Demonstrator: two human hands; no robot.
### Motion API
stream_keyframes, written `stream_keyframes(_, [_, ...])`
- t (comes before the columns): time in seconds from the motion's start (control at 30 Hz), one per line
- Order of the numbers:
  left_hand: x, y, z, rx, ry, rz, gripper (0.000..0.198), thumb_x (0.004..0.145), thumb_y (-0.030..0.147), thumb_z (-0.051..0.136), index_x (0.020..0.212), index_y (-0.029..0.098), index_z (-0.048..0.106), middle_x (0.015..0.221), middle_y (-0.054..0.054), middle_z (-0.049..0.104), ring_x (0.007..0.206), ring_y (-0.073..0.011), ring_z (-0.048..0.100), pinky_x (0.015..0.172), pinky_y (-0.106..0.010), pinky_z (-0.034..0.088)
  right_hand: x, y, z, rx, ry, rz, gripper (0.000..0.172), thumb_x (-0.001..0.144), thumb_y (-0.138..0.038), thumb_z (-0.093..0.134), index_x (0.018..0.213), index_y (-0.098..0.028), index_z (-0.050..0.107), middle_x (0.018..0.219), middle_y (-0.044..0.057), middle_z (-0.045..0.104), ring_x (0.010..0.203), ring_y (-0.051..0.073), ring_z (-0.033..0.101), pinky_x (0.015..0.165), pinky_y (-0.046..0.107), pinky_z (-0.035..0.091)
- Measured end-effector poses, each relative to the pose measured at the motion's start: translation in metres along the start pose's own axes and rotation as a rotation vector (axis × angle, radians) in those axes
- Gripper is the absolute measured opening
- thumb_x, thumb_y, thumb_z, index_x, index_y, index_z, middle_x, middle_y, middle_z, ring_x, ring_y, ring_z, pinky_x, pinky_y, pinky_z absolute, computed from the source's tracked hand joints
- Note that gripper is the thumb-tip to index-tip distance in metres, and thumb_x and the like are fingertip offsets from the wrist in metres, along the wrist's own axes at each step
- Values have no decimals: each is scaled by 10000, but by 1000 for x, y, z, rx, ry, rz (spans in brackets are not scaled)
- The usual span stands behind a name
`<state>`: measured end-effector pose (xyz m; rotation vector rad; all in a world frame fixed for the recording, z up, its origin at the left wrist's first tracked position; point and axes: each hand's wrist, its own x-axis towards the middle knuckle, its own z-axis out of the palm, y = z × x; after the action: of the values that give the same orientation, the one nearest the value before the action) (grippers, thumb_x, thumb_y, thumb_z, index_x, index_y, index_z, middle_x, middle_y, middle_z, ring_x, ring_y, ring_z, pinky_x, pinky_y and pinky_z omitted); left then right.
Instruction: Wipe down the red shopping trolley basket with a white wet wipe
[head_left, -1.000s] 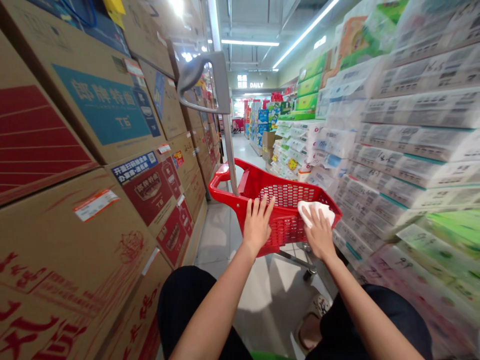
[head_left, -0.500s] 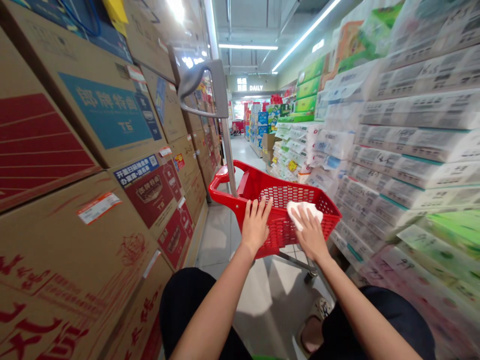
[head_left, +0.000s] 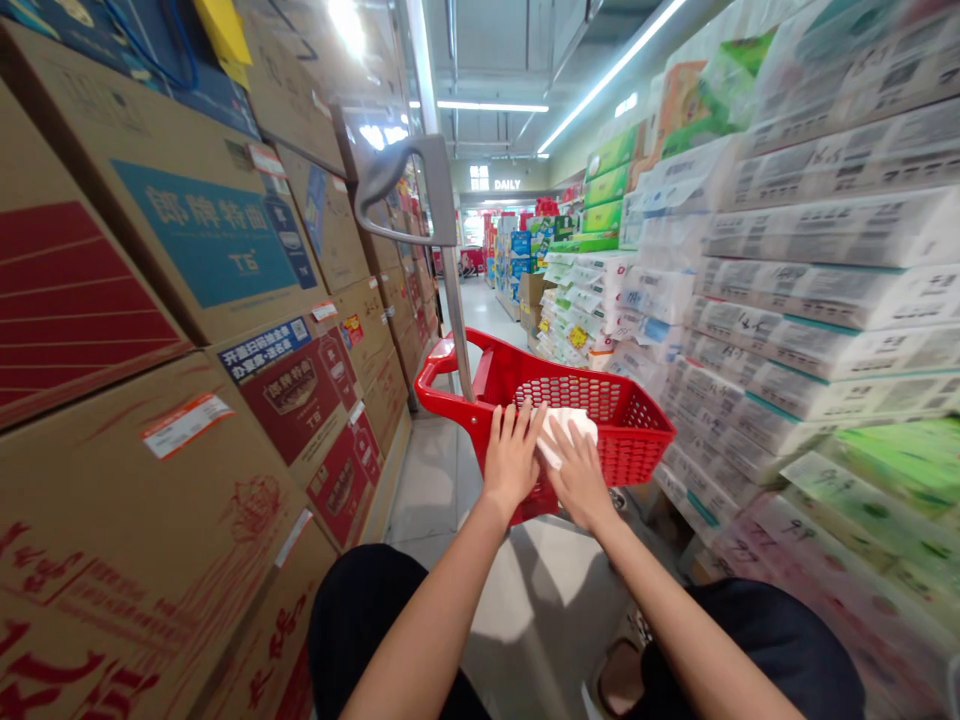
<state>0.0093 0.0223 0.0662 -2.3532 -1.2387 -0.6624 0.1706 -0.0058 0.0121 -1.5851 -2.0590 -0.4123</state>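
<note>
In the head view a red plastic shopping basket cart (head_left: 630,455) with perforated sides stands in front of my knees. My left hand (head_left: 511,450) lies on its near rim, fingers spread and pointing away from me. Just beside it, my right hand (head_left: 577,478) presses a folded white cloth (head_left: 574,420) against the same near side, its fingers stretched over the cloth. The two hands are almost touching. From the left end of the basket rises a metal pole with a grey handle (head_left: 442,190). The basket's near wall is partly hidden behind my hands.
Stacked cardboard cartons (head_left: 217,240) form a wall close on the left. On the right, wrapped tissue packs (head_left: 810,290) are piled high and lean near the basket. A tiled aisle floor (head_left: 480,305) runs ahead, with more goods further back.
My right hand has slid left along the basket's near side with the white cloth, coming up against my left hand. My left hand stays on the rim.
</note>
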Motion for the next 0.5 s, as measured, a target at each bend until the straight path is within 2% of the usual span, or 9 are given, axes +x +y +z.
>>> stream_keyframes(0.07, [-1,-5,0,-14,-5,9,1000,812,246,644,1642,229,86,1687,-66,220,1520,-336,263,1284,-546,84,-6,24,-4,-53,-6,31,717,962,-218,363,1625,-385,144,1707,-78,98,1574,277,70,1245,603,166])
stream_keyframes(0.17, [-2,-8,-1,-43,4,7,979,806,228,641,1638,230,126,1677,-58,253,1511,-335,281,1287,-546,95,-12,67,-6,-75,28,243,659,994,-246,312,1616,-406,165,1700,-72,151,1566,282,125,1223,626,211])
stream_keyframes(0.23, [-2,-8,-1,-66,18,1,953,809,216,633,1634,229,156,1665,-58,283,1506,-337,288,1287,-552,102,-10,78,-3,-48,51,376,605,1015,-283,281,1606,-399,228,1691,-43,210,1559,304,152,1207,651,224])
stream_keyframes(0.27, [-2,-7,0,-79,24,0,940,811,210,628,1632,230,170,1659,-58,298,1505,-337,291,1286,-556,107,-7,76,0,-31,53,406,584,1022,-299,273,1599,-392,266,1688,-27,230,1557,318,152,1203,660,220])
stream_keyframes(0.33, [-1,-8,2,-108,35,-1,923,805,189,624,1625,229,202,1649,-59,321,1504,-337,295,1285,-563,116,4,58,4,-2,43,374,565,1028,-309,268,1587,-380,315,1689,-7,232,1560,335,124,1205,662,205])
stream_keyframes(0.43, [-2,-17,6,-173,57,1,853,801,135,595,1595,218,293,1631,-57,360,1502,-322,309,1286,-566,131,23,15,9,26,20,194,587,1021,-301,291,1605,-361,272,1706,2,168,1568,330,57,1218,642,182])
stream_keyframes(0.5, [-5,-27,7,-255,87,12,746,827,82,516,1548,223,385,1590,-39,434,1489,-274,347,1291,-548,148,32,-10,10,26,19,121,628,1007,-309,332,1624,-322,218,1713,17,131,1569,330,26,1225,634,163])
